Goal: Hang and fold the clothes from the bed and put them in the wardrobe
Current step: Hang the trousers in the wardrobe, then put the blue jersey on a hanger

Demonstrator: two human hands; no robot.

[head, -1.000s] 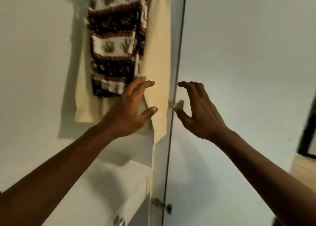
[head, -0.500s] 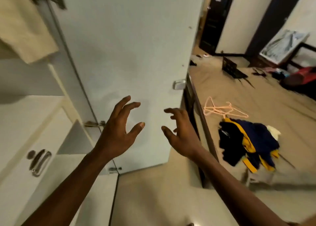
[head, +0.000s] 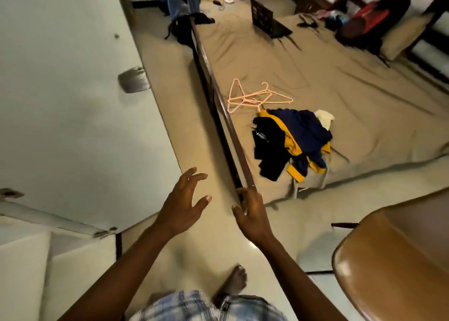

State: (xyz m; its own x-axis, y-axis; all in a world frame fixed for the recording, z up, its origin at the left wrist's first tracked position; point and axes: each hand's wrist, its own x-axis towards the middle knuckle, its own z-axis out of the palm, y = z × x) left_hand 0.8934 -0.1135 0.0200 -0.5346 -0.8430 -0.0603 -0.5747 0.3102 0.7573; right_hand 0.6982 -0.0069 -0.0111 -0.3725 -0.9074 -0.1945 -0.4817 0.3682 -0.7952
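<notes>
My left hand: lower centre, fingers spread, empty | my right hand: beside it, fingers relaxed, empty | clothes pile: on bed, centre right, apart from both hands | hangers: just above pile.

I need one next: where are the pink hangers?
In the head view, the pink hangers lie on the bed, right of its dark rail, just beyond the clothes pile.

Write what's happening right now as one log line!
left hand: open, empty | right hand: open, empty | clothes pile: on bed, untouched | pink hangers: on bed beside pile | wardrobe door: open
</notes>
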